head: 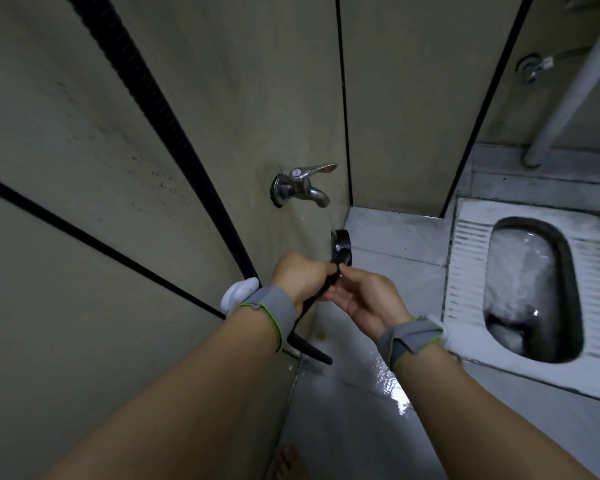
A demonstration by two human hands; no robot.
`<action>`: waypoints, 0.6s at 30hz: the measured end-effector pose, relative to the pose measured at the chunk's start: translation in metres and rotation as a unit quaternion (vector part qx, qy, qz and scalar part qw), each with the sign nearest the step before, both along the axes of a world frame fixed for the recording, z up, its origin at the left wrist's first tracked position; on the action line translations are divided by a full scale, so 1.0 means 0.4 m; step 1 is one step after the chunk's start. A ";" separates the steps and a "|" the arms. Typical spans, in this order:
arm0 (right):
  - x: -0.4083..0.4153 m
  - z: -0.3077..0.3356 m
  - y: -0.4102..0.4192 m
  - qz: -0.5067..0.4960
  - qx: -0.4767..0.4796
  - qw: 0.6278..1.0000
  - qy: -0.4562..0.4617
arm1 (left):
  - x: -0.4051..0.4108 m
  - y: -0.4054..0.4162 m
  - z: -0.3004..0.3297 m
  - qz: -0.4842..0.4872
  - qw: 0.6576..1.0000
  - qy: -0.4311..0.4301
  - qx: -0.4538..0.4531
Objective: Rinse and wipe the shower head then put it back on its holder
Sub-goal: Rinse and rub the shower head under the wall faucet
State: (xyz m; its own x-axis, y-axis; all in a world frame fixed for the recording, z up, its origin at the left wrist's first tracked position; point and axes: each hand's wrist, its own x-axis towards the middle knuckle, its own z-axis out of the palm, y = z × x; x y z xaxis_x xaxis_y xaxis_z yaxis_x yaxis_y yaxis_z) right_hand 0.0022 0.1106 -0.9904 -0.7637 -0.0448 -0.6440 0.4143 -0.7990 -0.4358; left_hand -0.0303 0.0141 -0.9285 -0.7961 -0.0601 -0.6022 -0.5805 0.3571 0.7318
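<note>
Rinsing step: my left hand (300, 277) grips the black plastic shower head (341, 245) under the running chrome wall tap (303, 185), right hand (362, 299) fingers pinching its neck; wiping comes next.

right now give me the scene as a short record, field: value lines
place: tiled washroom stall
shower head: black, held below the wall tap, where water seems to fall
left hand: grips the handle
right hand: fingers pinch the neck
hose: black, trails down toward the wet floor
squat toilet: to the right
holder: not seen
</note>
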 end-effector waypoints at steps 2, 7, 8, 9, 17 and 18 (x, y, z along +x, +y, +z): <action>-0.004 0.003 -0.006 -0.004 -0.005 1.000 -0.001 | -0.007 -0.002 -0.003 0.002 1.000 0.003 -0.006; -0.004 0.004 -0.012 -0.008 -0.005 1.000 0.002 | -0.012 -0.005 -0.005 0.002 1.000 0.008 -0.013; -0.004 0.004 -0.013 -0.007 -0.004 1.000 0.003 | -0.012 -0.007 -0.006 0.004 1.000 0.010 -0.011; -0.004 0.004 -0.013 -0.007 -0.002 1.000 0.004 | -0.013 -0.006 -0.007 0.004 1.000 0.011 -0.009; 0.006 -0.007 -0.013 0.011 0.012 1.000 0.004 | 0.003 -0.017 -0.025 0.009 1.000 0.006 -0.006; 0.010 -0.008 -0.015 0.015 0.019 1.000 0.005 | 0.007 -0.021 -0.027 0.010 1.000 0.006 -0.009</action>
State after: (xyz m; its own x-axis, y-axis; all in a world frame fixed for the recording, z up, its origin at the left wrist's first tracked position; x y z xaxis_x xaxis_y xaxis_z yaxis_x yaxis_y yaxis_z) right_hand 0.0060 0.1045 -0.9934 -0.7692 -0.0440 -0.6375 0.4331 -0.7694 -0.4695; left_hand -0.0274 0.0056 -0.9394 -0.8014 -0.0868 -0.5918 -0.5794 0.3586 0.7319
